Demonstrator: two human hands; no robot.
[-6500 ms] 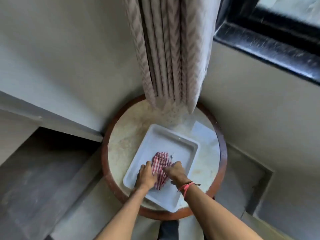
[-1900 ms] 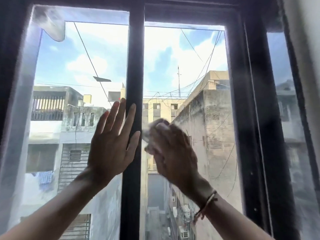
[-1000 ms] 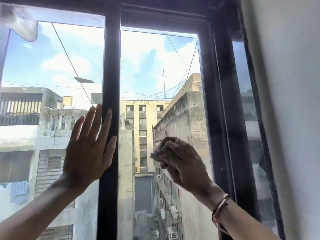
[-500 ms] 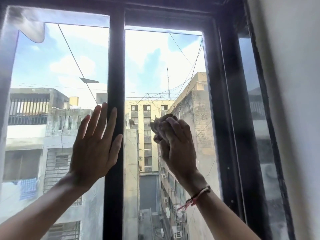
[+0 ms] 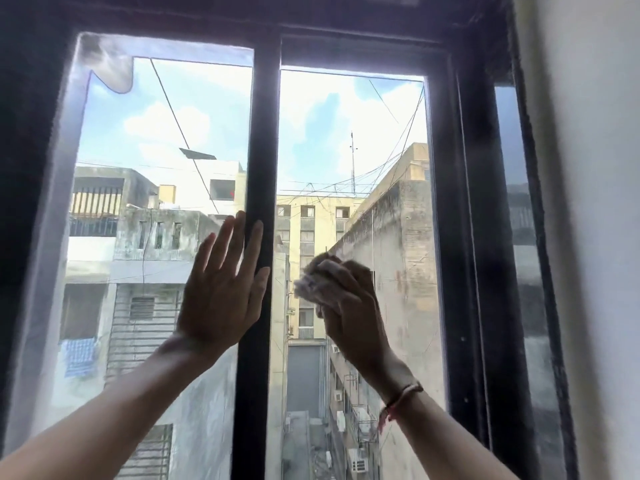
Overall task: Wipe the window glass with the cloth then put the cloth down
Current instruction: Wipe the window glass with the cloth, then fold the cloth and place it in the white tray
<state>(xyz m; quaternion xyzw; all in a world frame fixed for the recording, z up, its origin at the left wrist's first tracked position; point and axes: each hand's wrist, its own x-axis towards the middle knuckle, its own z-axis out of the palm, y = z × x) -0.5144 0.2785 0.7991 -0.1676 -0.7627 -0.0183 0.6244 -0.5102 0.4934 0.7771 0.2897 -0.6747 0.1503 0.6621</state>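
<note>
Our left hand lies flat, fingers spread, across glass and mullion. Our right hand, fingers bunched around one cloth, presses it against the right of two panes.

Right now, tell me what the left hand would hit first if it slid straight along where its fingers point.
The left hand points up along the dark middle bar; it would likely meet the top frame first.

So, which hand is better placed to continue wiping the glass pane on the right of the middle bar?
The right hand: it holds the bunched cloth against that pane. The left hand lies flat, open and empty.
</note>
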